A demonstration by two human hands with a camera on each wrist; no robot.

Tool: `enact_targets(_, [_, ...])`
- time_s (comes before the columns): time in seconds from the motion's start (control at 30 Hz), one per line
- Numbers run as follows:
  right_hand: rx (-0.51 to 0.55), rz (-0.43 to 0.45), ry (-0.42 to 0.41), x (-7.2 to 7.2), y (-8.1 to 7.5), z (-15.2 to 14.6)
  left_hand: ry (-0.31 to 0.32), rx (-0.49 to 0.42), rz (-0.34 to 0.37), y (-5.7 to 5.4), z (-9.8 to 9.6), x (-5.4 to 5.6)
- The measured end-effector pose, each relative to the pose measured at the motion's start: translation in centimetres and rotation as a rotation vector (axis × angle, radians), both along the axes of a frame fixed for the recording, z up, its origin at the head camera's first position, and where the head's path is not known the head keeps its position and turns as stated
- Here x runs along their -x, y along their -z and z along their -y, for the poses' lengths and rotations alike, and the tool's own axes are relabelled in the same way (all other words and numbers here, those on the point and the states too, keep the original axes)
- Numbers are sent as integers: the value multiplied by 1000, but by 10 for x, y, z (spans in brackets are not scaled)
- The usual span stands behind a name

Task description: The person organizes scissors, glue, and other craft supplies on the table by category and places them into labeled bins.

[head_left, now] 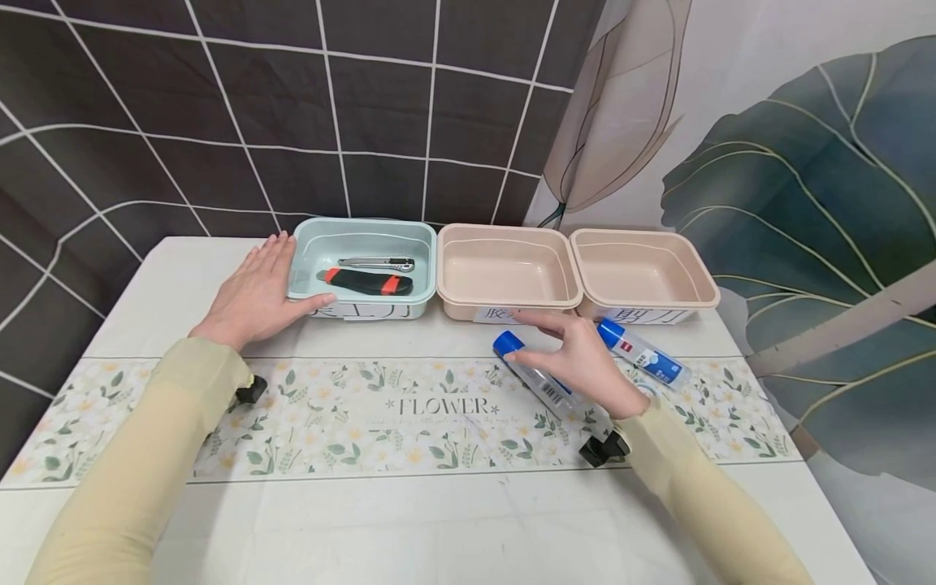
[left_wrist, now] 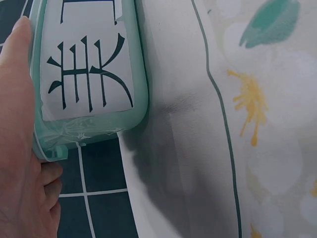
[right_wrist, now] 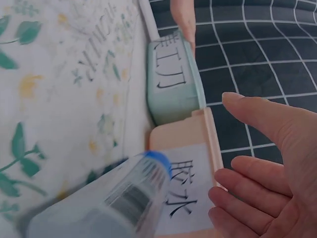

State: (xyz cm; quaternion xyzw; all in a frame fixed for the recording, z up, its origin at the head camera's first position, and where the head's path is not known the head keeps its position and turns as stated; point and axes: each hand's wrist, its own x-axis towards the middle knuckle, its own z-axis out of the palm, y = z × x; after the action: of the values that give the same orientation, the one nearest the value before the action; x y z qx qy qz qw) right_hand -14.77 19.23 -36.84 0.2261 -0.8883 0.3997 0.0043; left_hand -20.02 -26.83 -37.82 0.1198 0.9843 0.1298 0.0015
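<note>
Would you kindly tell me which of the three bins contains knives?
The light-blue bin at the row's left end holds both utility knives; the pink bins show none.

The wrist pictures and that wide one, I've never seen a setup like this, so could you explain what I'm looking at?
There's no robot here, just a person's two bare hands. The wide picture comes from a camera worn on the head, looking forward and down. Each of the other two comes from a camera on one wrist.

On the table, three bins stand in a row: a light blue bin holding two cutter knives, then a middle pink bin and a right pink bin. In front lie two blue-capped bottles.

The left hand rests against the light blue bin. The right hand, open, is over the nearer bottle and seems to hold nothing.
</note>
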Motion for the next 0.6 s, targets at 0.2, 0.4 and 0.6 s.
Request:
enact_targets(0.2, [-1,53,34,-6,10,-10,-3,0,1,0,0,0])
enact_targets(0.4, [-17,90,75,-15,21,-18,-3,-4,0,-1,0,0])
enact_targets(0.6, [-26,101,84,-20,28,-24,-3,-6,1,0,0,0])
